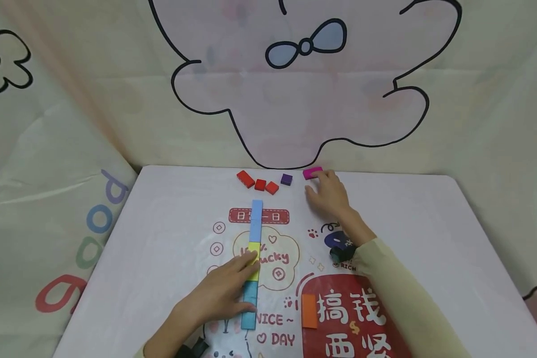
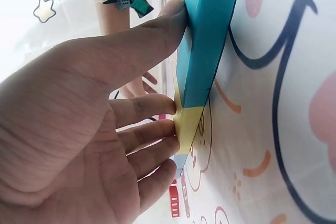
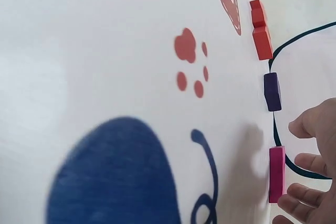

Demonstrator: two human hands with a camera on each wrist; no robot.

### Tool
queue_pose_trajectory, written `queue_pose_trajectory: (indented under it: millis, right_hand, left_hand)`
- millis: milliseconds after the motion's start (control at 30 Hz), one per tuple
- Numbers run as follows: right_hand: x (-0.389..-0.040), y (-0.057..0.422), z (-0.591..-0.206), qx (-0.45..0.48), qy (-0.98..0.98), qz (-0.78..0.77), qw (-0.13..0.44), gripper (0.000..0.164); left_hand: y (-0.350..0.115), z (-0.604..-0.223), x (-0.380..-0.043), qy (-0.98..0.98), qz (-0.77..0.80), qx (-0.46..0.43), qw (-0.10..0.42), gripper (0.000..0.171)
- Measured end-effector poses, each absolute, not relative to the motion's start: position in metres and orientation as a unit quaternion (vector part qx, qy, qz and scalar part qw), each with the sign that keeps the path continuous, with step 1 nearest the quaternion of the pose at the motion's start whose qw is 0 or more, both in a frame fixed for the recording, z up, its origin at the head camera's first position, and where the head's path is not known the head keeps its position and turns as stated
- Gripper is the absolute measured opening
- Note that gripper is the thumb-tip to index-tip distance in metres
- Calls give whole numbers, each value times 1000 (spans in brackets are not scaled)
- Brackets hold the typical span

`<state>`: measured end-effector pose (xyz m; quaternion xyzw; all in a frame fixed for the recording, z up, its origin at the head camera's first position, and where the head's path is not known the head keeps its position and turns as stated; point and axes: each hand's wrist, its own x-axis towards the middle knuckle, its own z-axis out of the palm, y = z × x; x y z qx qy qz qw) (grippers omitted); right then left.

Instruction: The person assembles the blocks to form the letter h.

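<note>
A straight row of blocks runs across the printed white sheet: light blue (image 1: 256, 221) at the far end, yellow (image 1: 254, 245) in the middle, teal (image 1: 248, 320) nearest. Against its left side rests my left hand (image 1: 219, 291), thumb on the teal part and fingertips on the yellow, fingers fairly straight. At the back, my right hand (image 1: 330, 196) reaches a magenta block (image 1: 312, 172). In the right wrist view its fingers are spread beside that magenta block (image 3: 276, 174), with fingertips close to or touching one end; contact is hard to tell.
Left of the magenta block lie a dark purple block (image 1: 286, 179) and three red blocks (image 1: 260, 185) near the table's back edge. An orange block (image 1: 309, 311) lies on the red print at front right. Printed curtains stand behind and to the left.
</note>
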<state>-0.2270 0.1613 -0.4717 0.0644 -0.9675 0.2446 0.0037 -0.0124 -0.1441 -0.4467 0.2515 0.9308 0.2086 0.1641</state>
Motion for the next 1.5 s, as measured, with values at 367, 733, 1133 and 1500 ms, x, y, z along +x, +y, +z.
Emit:
queue_pose_trajectory:
  millis: [367,733,1133,1500]
  right_hand:
    - [-239,161,-476,31,-964,264,19,55]
    - [-248,155,-482,-11,-957,290,27,47]
    - [-262,148,-484,-40,-953,294,51,44]
    - [-251,154,-475,-14,-963,267,36,54]
  left_hand:
    - [-143,-447,-14,928,211,259,165,95]
    - [-143,-447,-15,928,208,263,164,95]
    - [-144,-447,-15,931,205,256,163,94]
    - [-144,-448,-15,929,212,255,165,94]
